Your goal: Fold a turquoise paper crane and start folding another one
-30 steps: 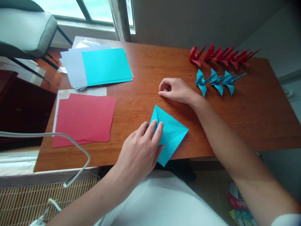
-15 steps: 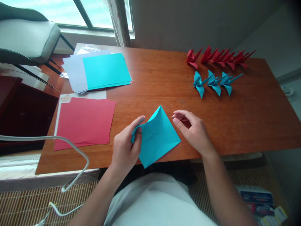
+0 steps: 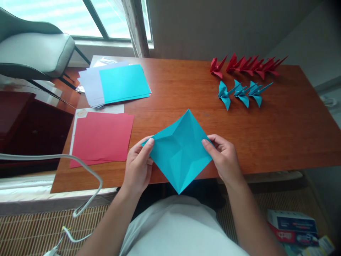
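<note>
A blue square sheet of paper (image 3: pixel 182 151) is spread between my hands, turned so one corner points away from me and another toward my body. Crease lines cross its surface. My left hand (image 3: pixel 140 161) pinches the left corner, thumb on top and fingers beneath. At the opposite corner my right hand (image 3: pixel 223 156) grips the paper the same way, thumb on top. The near corner hangs past the front edge of the wooden table (image 3: pixel 176 85).
Several red paper cranes (image 3: pixel 243 65) stand at the back right, with blue paper cranes (image 3: pixel 241 93) before them. To the left lie red sheets (image 3: pixel 103 137) and blue sheets (image 3: pixel 126 83) over white paper (image 3: pixel 90 85). A white cable (image 3: pixel 87 170) curves at lower left.
My right hand has moved in and taken hold of the paper's right corner. The sheet is now opened out flatter and wider between both hands.
</note>
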`<control>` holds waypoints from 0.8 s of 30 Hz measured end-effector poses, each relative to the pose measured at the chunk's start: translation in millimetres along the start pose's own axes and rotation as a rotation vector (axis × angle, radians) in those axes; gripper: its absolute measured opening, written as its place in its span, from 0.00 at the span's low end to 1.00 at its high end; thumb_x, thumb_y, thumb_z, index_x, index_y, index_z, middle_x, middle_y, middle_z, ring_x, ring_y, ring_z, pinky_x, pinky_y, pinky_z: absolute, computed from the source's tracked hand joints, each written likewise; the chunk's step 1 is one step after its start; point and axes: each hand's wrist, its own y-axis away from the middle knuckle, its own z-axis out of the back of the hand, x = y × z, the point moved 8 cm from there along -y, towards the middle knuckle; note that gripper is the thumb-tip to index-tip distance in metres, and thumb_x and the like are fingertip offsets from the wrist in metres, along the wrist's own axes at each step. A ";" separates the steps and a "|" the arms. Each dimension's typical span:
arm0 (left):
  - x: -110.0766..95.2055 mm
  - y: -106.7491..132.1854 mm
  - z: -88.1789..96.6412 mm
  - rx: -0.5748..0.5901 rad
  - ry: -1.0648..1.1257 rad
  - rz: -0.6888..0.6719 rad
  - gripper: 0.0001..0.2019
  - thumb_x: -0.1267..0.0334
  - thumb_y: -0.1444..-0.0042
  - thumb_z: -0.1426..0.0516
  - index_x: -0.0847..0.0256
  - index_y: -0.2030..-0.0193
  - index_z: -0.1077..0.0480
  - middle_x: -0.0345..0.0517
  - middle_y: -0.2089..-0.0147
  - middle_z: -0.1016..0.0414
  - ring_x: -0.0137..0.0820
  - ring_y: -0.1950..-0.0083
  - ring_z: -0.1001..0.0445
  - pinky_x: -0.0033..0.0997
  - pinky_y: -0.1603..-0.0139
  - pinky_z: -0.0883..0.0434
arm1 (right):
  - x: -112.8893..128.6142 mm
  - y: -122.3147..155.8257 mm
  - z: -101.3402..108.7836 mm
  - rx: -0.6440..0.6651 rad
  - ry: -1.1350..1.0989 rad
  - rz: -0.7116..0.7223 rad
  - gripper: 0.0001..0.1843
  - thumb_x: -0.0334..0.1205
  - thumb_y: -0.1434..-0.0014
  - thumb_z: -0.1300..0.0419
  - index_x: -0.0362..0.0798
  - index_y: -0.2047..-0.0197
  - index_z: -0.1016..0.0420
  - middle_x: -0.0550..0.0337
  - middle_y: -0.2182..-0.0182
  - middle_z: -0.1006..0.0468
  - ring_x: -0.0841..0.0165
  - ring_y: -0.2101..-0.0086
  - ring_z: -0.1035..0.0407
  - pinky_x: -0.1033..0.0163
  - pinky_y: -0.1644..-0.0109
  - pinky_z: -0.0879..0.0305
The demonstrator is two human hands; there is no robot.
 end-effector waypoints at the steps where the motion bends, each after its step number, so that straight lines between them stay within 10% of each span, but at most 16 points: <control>1: -0.5 -0.1 -1.0 0.010 0.013 0.010 0.14 0.54 0.48 0.32 0.61 0.70 0.27 0.32 0.80 0.42 0.21 0.79 0.44 0.19 0.79 0.42 | -0.8 0.2 -0.4 0.000 -0.021 -0.012 0.14 0.54 0.40 0.36 0.52 0.67 0.23 0.62 0.73 0.23 0.66 0.71 0.30 0.62 0.68 0.34; 8: 0.6 -0.2 -1.3 0.067 0.025 -0.006 0.16 0.54 0.46 0.33 0.61 0.75 0.30 0.34 0.78 0.37 0.22 0.77 0.40 0.20 0.77 0.38 | -10.3 1.2 -2.2 0.013 -0.170 -0.093 0.13 0.53 0.43 0.33 0.52 0.67 0.23 0.62 0.73 0.22 0.67 0.73 0.31 0.63 0.69 0.35; 15: 1.7 -1.7 -1.2 0.138 -0.068 -0.006 0.16 0.50 0.43 0.35 0.61 0.58 0.20 0.40 0.75 0.26 0.28 0.74 0.29 0.25 0.73 0.33 | -12.9 -1.7 -2.2 -0.006 -0.118 -0.085 0.15 0.54 0.44 0.33 0.51 0.66 0.22 0.61 0.72 0.22 0.66 0.73 0.31 0.62 0.69 0.34; 24: 1.3 5.7 -8.0 0.304 -0.213 -0.116 0.22 0.49 0.39 0.39 0.58 0.43 0.22 0.54 0.44 0.20 0.48 0.41 0.23 0.43 0.42 0.27 | -12.3 -0.8 -3.5 0.024 -0.072 -0.060 0.14 0.52 0.41 0.33 0.50 0.67 0.23 0.63 0.73 0.24 0.69 0.73 0.33 0.65 0.70 0.37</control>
